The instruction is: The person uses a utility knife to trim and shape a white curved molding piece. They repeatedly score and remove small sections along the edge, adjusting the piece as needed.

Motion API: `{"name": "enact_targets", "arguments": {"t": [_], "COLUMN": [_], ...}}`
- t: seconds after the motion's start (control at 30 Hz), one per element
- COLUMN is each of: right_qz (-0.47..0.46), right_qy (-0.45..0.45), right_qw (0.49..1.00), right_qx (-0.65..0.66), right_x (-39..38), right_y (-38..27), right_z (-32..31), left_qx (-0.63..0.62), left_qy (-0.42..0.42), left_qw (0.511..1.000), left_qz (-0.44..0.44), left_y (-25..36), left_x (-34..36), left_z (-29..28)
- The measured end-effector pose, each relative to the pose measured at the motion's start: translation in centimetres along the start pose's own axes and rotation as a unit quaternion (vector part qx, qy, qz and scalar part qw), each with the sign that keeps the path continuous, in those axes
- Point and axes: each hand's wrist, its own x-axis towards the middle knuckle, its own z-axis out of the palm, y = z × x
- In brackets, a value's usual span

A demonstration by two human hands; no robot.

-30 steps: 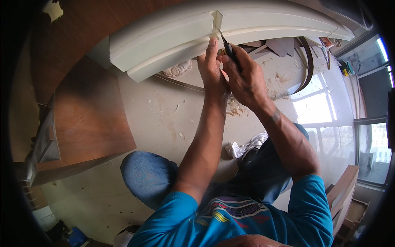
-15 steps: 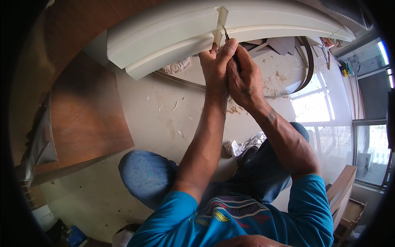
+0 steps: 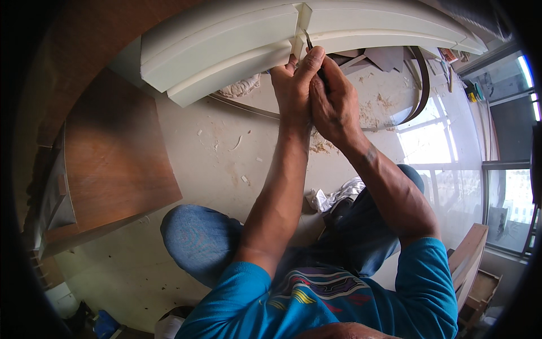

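My right hand [image 3: 337,107] is closed round a slim dark knife [image 3: 309,40], its thin tip pointing up at the vertical gap between two white curved panels. My left hand [image 3: 294,93] is pressed against the right one. Its thumb lies along the knife near the blade, and its other fingers curl at the lower edge of the left white panel [image 3: 237,37], partly hidden behind it. The right white panel [image 3: 378,22] continues past the gap. Most of the knife's handle is hidden inside my hands.
A dark curved strip [image 3: 424,93] loops over the pale floor [image 3: 220,175], among shavings and scraps. A brown wooden cabinet [image 3: 118,164] stands at the left. White cloth [image 3: 339,195] lies by my legs. A wooden drawer piece [image 3: 468,260] and windows [image 3: 511,192] are at the right.
Both hands and the knife have shifted slightly up and to the left. The blade tip sits a little higher at the gap. The whole view has moved a little too.
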Motion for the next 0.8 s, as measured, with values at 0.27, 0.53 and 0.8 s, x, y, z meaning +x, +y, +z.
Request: {"name": "enact_targets", "arguments": {"t": [0.27,0.53,0.8], "right_qz": [0.022,-0.019,0.004], "right_qy": [-0.024,0.001,-0.001], "right_qw": [0.999,0.999,0.999], "right_qx": [0.008,0.04,0.044], "right_x": [0.1,0.1,-0.4], "right_y": [0.1,1.1,0.7], "right_z": [-0.2,0.3,0.1], "left_qx": [0.006,0.012,0.05], "left_qy": [0.018,0.01,-0.007], "left_qw": [1.0,1.0,0.998], "left_qz": [-0.011,0.007,0.031], "left_y": [-0.1,-0.7,-1.1], "left_x": [0.1,0.4,0.5], "left_z": [-0.2,-0.6,-0.9]}}
